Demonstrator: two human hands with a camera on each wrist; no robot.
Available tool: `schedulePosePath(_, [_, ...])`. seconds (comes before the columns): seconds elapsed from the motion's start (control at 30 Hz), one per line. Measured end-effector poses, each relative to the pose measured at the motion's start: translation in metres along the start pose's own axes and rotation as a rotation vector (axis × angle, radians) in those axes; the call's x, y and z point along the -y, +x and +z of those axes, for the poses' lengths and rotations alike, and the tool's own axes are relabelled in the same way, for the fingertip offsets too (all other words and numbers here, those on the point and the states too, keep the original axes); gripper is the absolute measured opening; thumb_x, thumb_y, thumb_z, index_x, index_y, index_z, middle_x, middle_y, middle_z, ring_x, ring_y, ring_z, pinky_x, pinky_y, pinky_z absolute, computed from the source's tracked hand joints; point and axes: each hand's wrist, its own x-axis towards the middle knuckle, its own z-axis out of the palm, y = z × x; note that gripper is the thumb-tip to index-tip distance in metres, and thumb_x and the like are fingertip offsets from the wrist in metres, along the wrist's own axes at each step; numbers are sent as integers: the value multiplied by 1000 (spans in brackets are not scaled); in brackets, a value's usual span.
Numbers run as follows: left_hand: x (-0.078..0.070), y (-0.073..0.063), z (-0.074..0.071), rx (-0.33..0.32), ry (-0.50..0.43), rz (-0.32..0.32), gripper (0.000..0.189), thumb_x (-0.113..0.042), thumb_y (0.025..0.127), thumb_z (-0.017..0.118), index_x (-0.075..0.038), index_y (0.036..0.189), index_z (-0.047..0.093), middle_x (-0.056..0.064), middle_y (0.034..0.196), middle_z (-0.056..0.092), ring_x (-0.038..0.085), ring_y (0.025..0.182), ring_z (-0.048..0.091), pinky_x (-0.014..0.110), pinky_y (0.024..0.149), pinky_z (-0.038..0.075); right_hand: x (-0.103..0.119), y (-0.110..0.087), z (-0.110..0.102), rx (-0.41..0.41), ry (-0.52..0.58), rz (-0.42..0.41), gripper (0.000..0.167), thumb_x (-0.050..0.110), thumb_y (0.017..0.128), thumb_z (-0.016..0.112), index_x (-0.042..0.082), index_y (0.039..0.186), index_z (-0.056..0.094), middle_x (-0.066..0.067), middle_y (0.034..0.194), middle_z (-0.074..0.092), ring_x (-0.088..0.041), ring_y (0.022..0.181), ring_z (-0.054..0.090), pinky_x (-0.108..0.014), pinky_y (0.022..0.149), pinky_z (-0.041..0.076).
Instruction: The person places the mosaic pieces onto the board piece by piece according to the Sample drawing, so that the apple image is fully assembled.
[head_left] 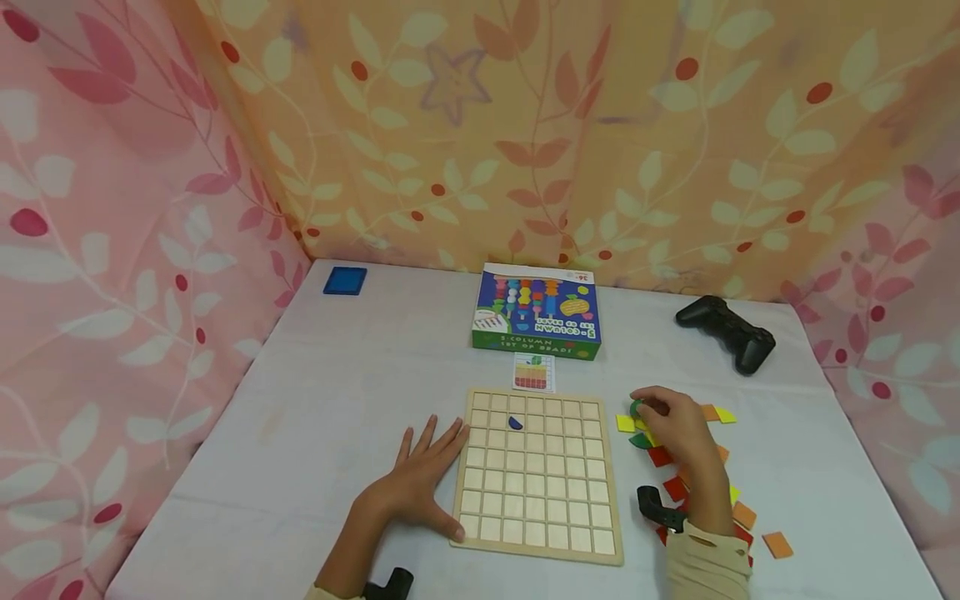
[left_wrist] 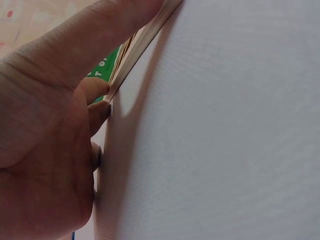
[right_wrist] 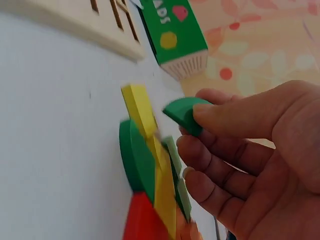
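My right hand (head_left: 678,425) pinches a green leaf-shaped piece (right_wrist: 184,113) between thumb and fingers, just above the loose pieces. Under it lie yellow pieces (right_wrist: 139,107), another green piece (right_wrist: 142,155) and a red one (right_wrist: 145,220). With fingers spread, my left hand (head_left: 416,487) rests along the left edge of the wooden grid board (head_left: 536,558), its thumb near the lower left corner. A small dark blue piece (head_left: 515,423) sits in the upper part of the board. Past the board's top edge is a small pattern card (head_left: 534,372) with red, orange, yellow and green shapes.
Behind the card lies a bead-set box (head_left: 536,312). A black game controller (head_left: 726,333) is at the back right and a blue square tray (head_left: 345,281) at the back left. Several orange pieces (head_left: 777,545) and red pieces scatter around my right forearm. Patterned curtains surround the table.
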Motion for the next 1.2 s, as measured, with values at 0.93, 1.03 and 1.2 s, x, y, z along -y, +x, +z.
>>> schedulePosePath(0.93, [-1,0,1,-13,4,-2,143,-68,50,91,-18,162,17,3,167,10,35,151,-11,63,114,-12,70,26,74,92,58,-317,6,6,90,74,8,96,74,1,86,70,-16,79,63,-40,76,54])
schedulePosePath(1.03, [0,0,2,-12,-2,1,143,-68,50,90,-18,162,17,3,168,10,35,151,-11,63,113,-13,71,26,74,87,70,-323,6,6,90,73,8,96,74,1,86,70,-15,78,63,-39,76,53])
schedulePosePath(1.2, [1,0,3,-14,-6,4,144,-70,50,89,-18,162,16,3,168,9,34,151,-12,63,114,-13,74,26,77,92,93,-335,6,5,91,73,8,96,73,1,86,69,-15,77,63,-37,74,54])
